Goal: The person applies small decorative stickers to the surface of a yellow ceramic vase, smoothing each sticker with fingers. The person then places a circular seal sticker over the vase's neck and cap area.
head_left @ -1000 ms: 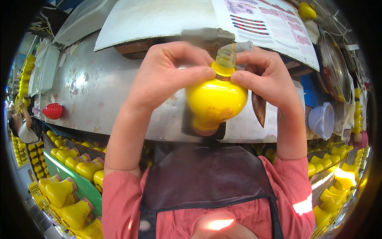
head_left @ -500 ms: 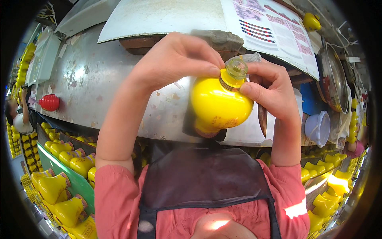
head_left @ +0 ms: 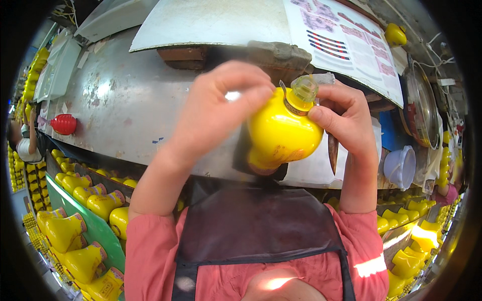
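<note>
While the yellow bottle [head_left: 283,133] is leaning over the metal table [head_left: 115,100], its dark band [head_left: 296,110] is apparently being wrapped, the loose end probably needing smoothing next, the right hand [head_left: 347,116] gripping the bottle's neck, the left hand [head_left: 218,108] blurring bottle-left, its grip impossible to tell

Shiny, stained metal worktable [head_left: 120,115]

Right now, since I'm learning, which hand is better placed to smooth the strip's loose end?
Probably the left hand: its fingertips hover near the dark strip's raised end; the right hand holds the bottle.
</note>
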A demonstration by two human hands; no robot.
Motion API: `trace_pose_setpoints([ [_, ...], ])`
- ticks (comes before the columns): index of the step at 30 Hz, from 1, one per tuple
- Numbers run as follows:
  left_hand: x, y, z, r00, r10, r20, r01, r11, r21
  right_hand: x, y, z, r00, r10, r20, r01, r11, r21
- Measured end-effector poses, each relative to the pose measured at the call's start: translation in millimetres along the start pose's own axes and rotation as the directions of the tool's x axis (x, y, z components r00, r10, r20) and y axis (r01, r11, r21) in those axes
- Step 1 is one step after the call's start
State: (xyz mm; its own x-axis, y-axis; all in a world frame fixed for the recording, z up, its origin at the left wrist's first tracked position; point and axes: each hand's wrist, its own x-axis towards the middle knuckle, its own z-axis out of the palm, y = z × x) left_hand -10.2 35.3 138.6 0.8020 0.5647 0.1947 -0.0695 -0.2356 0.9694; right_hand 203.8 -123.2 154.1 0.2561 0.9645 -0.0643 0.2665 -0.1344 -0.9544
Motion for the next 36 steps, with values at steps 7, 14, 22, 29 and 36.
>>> trace_pose_setpoints([
  [7,-18,3,13,0.991,0.133,-0.018,-0.130,0.985,0.116,-4,2,1,1.000,0.027,-0.016,-0.026,0.998,0.064],
  [14,-11,-3,8,0.992,0.079,0.098,-0.081,0.997,0.015,-4,-1,15,0.990,-0.086,-0.107,0.095,0.993,0.077],
  [22,16,-3,12,0.985,-0.027,0.168,0.073,0.959,-0.274,-10,-15,10,0.998,0.057,-0.018,-0.056,0.998,0.032],
  [29,26,38,29,1.000,0.008,0.012,-0.010,0.982,0.190,-12,-13,10,0.997,0.059,-0.045,-0.055,0.996,0.075],
  [36,19,43,26,0.997,-0.073,0.020,0.074,0.995,-0.067,-19,-7,11,0.994,0.046,-0.096,-0.036,0.994,0.105],
])
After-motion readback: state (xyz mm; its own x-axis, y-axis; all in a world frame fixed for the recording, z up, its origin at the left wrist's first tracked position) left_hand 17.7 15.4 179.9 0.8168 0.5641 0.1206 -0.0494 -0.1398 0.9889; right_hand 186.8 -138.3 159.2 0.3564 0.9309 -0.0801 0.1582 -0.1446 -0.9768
